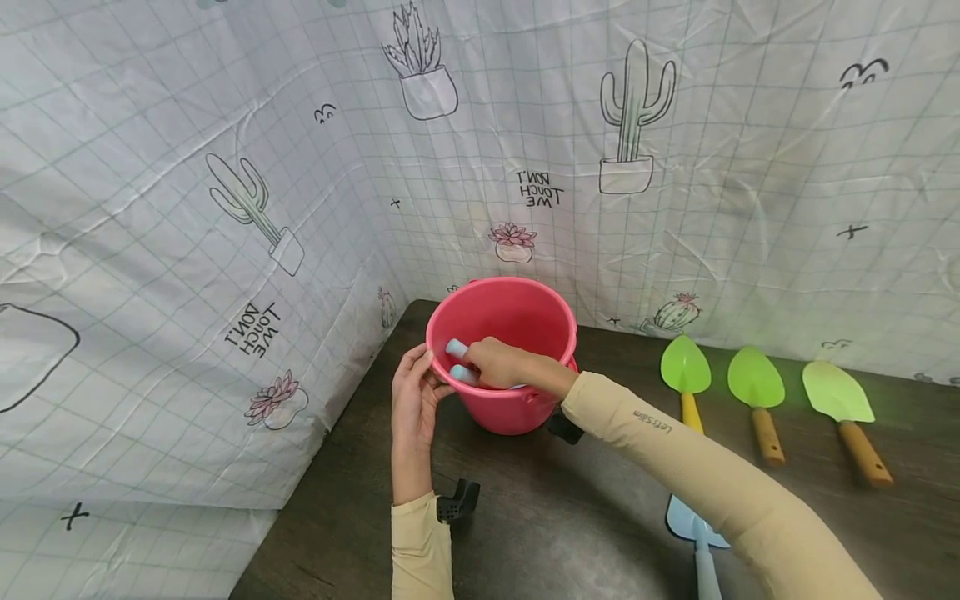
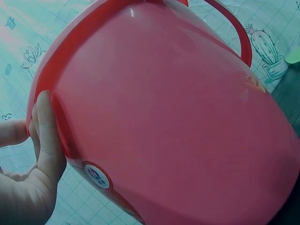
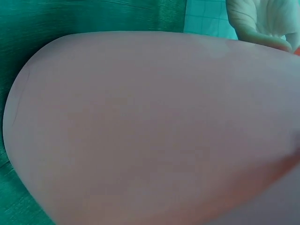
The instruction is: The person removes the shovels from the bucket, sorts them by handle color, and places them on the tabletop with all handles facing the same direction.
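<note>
Your sleeve [image 1: 651, 421] reads "Let's Slim". Your left hand [image 1: 413, 392] grips the red bucket's [image 1: 525, 412] rim at the worktop's [image 1: 540, 517] back-left corner; your right hand [image 1: 491, 360], inside, clamps a blue handle [image 1: 455, 347].

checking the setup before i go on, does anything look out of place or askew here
Mostly tidy. Three green trowels lie in a neat row, but a light blue trowel lies apart near the table's front edge. The red bucket looks tipped slightly, the left hand gripping its rim while the right hand holds light blue handles inside. Nothing is spilled.
</note>
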### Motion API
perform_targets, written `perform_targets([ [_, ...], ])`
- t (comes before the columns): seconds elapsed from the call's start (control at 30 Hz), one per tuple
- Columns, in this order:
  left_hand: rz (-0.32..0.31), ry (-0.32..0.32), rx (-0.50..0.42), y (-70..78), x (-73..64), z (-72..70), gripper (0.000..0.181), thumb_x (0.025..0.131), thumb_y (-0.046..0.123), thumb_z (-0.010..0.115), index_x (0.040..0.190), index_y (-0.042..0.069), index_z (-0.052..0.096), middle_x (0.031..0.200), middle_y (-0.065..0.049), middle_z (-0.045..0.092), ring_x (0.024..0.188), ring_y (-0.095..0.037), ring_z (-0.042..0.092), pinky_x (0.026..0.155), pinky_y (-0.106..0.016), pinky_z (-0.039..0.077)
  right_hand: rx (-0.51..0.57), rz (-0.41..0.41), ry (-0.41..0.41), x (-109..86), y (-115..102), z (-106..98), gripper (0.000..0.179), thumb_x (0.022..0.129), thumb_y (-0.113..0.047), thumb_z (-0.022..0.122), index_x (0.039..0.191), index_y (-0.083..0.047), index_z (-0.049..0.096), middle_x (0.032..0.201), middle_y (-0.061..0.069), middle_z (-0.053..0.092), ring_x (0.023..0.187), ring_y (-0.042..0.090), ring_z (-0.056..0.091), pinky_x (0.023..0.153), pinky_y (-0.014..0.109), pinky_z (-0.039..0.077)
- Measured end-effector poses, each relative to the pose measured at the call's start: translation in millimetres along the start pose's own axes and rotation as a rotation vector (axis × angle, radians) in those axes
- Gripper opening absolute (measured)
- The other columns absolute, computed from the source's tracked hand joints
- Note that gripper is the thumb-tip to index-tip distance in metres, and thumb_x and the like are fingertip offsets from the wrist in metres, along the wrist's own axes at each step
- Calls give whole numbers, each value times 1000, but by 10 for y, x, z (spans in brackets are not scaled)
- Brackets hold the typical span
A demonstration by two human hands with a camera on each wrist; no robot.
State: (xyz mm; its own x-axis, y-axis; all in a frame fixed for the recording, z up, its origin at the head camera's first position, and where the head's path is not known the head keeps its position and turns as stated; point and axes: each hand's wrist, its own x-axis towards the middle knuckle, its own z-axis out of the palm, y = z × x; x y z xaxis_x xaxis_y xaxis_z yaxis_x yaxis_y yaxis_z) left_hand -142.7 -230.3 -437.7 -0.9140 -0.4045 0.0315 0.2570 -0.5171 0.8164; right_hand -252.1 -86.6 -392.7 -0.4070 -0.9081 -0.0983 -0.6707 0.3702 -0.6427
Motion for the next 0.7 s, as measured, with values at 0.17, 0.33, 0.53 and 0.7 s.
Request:
perform_targets([
  [0.17, -4, 11, 19, -5, 3, 3, 24, 106, 5, 50, 128, -4, 52, 112, -19, 66, 75, -14, 70, 63, -27, 62, 9, -35, 24, -56, -1, -21, 12, 92, -9, 77, 101, -2, 76, 71, 3, 67, 57, 14, 61, 61, 23, 56],
  [0.33, -8, 18, 32, 4, -7, 10, 23, 106, 7, 51, 127, -3, 54, 113, -19, 67, 77, -14, 70, 64, -27, 62, 26, -115, 50, 104, 350, 85, 19, 88, -14, 81, 105, -5, 77, 77, 1, 72, 61, 15, 65, 63, 27, 59],
  [0.53, -11, 8, 26, 7, -17, 5, 23, 106, 8, 52, 127, -2, 54, 112, -17, 67, 77, -14, 70, 64, -27, 62, 77, -143, 51, -48, 109, -50, 20, 87, -6, 79, 106, -1, 76, 79, 0, 72, 66, 16, 65, 67, 28, 60],
  [0.7, -12, 11, 17, 13, -14, 15, 22, 106, 8, 52, 126, -1, 55, 113, -18, 67, 78, -14, 70, 64, -27, 62, 63, -138, 79, -185, -131, -138, 16, 87, -1, 77, 102, 1, 74, 80, 0, 71, 68, 12, 61, 67, 22, 57],
])
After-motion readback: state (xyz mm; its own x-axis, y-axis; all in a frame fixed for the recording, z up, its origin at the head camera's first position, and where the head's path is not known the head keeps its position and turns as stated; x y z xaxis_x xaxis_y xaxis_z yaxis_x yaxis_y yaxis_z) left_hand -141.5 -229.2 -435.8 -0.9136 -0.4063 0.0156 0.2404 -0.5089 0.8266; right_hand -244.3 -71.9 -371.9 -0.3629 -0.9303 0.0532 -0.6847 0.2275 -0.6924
